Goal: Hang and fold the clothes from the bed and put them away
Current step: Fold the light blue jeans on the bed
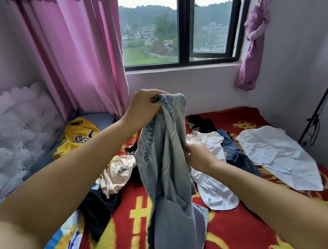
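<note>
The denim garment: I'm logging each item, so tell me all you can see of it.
The denim garment is pale, faded blue with visible seams. It hangs bunched and upright above the red blanket. The left hand grips its top; the right hand holds its side edge. Its lower end sags in folds.

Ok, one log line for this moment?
step: lifting denim garment | left hand: grips top | right hand: grips side | bed: clothes still scattered
</note>
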A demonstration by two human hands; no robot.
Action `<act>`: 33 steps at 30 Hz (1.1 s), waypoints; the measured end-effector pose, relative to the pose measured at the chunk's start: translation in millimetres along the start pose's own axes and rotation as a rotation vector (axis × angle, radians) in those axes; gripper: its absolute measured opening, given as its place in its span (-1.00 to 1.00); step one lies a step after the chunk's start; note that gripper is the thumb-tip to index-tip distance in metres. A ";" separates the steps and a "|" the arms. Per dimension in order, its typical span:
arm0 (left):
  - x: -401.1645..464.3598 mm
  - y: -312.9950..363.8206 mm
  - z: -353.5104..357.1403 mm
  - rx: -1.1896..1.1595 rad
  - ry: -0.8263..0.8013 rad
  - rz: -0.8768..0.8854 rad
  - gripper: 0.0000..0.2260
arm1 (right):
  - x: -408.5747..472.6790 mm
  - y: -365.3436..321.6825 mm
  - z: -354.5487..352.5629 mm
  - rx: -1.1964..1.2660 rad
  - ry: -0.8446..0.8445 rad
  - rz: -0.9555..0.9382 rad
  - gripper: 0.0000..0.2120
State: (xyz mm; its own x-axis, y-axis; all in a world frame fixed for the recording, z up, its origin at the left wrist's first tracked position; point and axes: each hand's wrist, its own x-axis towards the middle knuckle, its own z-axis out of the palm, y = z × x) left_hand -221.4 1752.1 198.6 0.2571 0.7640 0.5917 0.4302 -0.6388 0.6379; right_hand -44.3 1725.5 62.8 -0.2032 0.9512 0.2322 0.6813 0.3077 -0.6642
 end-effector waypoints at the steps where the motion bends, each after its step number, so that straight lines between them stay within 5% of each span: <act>1: -0.8 -4.0 -3.8 0.010 0.018 -0.004 -0.72 | 2.3 4.3 -4.1 -0.030 0.067 0.031 -0.88; 3: -2.7 -17.0 -15.9 0.175 0.024 0.016 -0.76 | 7.3 13.9 -29.6 -0.026 0.275 0.105 -0.88; 6: -10.1 -47.9 -30.7 0.717 -0.154 -0.025 -0.83 | 16.2 19.2 -85.4 -0.096 0.497 0.051 -0.92; 9: -10.7 -62.5 -27.8 0.896 -0.188 -0.182 -0.81 | 30.2 8.6 -129.2 -0.479 0.488 -0.155 -0.87; 13: 15.3 -65.8 -31.1 0.822 -0.088 -0.289 -0.80 | 41.0 -10.1 -185.0 -1.033 0.291 -0.326 -0.73; 17: 19.8 -73.8 -25.8 0.760 -0.085 -0.345 -0.75 | 36.9 -24.4 -207.6 -1.182 0.067 -0.100 -0.87; 22: 22.9 -68.7 -17.5 0.744 -0.123 -0.338 -0.79 | 37.1 -44.0 -208.2 -1.255 0.052 0.291 -0.79; 25: 41.0 -47.3 -15.0 0.430 -0.220 -0.474 -0.78 | 40.0 -47.9 -213.2 -1.025 -0.060 0.456 -0.81; 29: 47.7 -24.5 -10.9 -0.208 -0.235 -0.858 -0.66 | 36.1 -42.4 -217.0 0.156 0.070 0.630 -0.78; 33: 55.4 -6.6 -9.0 -0.795 -0.084 -0.905 -0.70 | 34.7 -45.0 -209.3 0.700 0.230 0.576 -0.74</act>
State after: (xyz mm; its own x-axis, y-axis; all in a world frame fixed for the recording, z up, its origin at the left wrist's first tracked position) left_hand -217.7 1797.8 231.6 0.2062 0.9484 -0.2410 -0.1612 0.2759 0.9476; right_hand 65.1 1739.8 249.4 0.2293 0.9565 -0.1805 0.0399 -0.1945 -0.9801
